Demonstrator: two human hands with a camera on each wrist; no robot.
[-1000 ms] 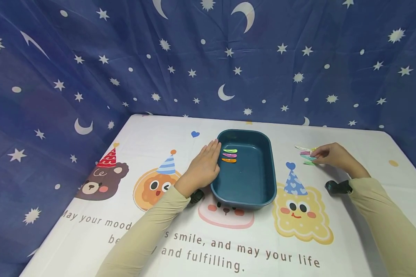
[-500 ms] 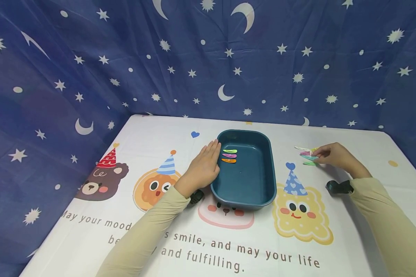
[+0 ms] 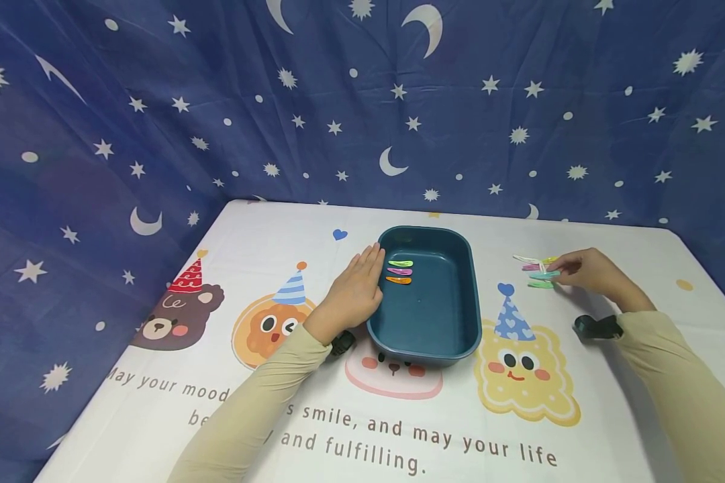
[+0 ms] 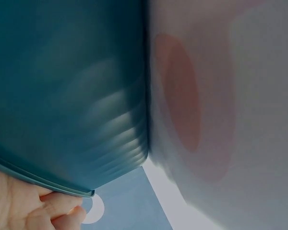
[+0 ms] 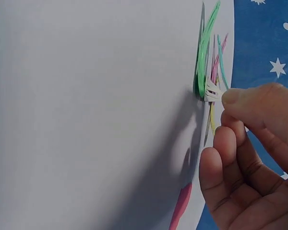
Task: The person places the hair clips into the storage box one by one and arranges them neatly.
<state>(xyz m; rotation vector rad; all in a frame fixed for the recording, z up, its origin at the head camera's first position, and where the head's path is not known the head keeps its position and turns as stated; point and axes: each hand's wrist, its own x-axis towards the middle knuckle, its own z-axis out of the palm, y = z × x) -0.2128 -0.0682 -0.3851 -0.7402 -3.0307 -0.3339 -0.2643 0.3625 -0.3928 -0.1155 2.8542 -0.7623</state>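
My left hand (image 3: 352, 290) lies with extended fingers along the left rim of the dark teal basin (image 3: 425, 352); fingertips (image 4: 62, 206) touch that rim in the left wrist view. Inside the basin, a lime hair clip (image 3: 401, 263), a pink one (image 3: 400, 272) and an orange one (image 3: 399, 280) form a column by the left wall. At right, my right hand (image 3: 592, 276) pinches a turquoise hair clip (image 5: 222, 60) between thumb and fingers. Around it on the table are a green clip (image 5: 204, 62), white (image 3: 524, 259), yellow (image 3: 550, 259) and pink (image 3: 529, 267) ones.
A white printed tablecloth (image 3: 314, 449) with cartoon figures and lettering covers the table. Behind it hangs a blue curtain (image 3: 338, 87) with stars and moons. Black wrist devices sit under the left wrist (image 3: 342, 343) and the right wrist (image 3: 597, 327).
My right hand has drawn slightly to the right, and more of the turquoise hair clip shows at its fingertips. The left hand and basin have stayed put.
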